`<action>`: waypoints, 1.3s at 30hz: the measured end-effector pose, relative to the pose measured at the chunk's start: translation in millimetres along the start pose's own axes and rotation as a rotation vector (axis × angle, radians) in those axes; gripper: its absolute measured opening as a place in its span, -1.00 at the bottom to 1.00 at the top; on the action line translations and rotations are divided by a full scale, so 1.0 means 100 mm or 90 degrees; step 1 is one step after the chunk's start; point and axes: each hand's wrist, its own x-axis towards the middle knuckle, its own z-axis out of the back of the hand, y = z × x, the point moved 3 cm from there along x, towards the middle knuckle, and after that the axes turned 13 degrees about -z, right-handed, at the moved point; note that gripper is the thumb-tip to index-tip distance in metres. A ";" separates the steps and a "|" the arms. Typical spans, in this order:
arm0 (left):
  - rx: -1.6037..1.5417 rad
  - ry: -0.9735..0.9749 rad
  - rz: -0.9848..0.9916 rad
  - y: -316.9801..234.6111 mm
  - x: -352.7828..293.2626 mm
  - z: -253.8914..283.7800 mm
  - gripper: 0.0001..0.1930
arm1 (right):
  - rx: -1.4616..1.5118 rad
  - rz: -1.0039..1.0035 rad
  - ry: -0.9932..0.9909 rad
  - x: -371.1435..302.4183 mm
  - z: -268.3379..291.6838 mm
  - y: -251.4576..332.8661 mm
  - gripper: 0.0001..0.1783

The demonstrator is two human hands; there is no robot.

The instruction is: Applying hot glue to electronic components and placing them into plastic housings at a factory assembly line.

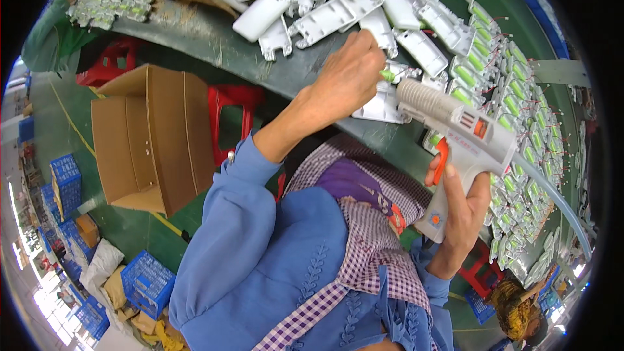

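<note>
— So, where were we at that moment? Our right hand [463, 211] was wrapped around the handle of the grey-white plastic glue gun with the orange trigger [465, 136], a finger lying at the trigger, its nozzle pointing left toward the piece under our other hand.

— And our left hand [348, 75] was closed down on a white plastic housing with a green cell in it [383, 101], pinning it near the front edge of the dark green worktable [214, 36]. We judged we were in the gluing step: nozzle nearly at the part, not clearly touching.

— Then the next move called for bringing the tip onto the spot by the green cell and squeezing gently.

— What crowded us?

— Loose white plastic shells [305, 6] heaped just behind the hand, and rows of finished green-celled units [520, 130] to the right, close under the gun's clear hose [559, 205]. An open brown cardboard box [153, 136] and a red plastic stool [227, 117] stood below the table, out of the way.
</note>
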 end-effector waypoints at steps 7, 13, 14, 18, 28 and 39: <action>0.075 -0.101 -0.079 -0.11 0.43 0.29 -0.86 | 0.113 -0.010 0.005 -0.06 0.05 -0.02 -0.63; 0.269 0.035 -0.209 0.07 1.04 -0.28 -0.81 | 0.146 0.017 0.026 -0.17 0.05 -0.02 -0.55; 0.287 0.066 -0.210 0.09 1.09 -0.35 -0.81 | 0.149 0.026 0.024 -0.16 0.05 -0.01 -0.55; 0.334 0.093 -0.211 0.15 1.20 -0.46 -0.86 | 0.155 0.022 0.041 -0.17 0.07 -0.03 -0.53; -0.030 -0.114 -0.079 0.73 1.45 -0.29 -0.77 | 0.180 0.024 0.054 -0.19 0.04 -0.01 -0.51; -0.353 -0.381 -0.049 0.16 0.90 0.88 -0.87 | 0.204 0.035 0.055 -0.22 0.00 0.00 -0.50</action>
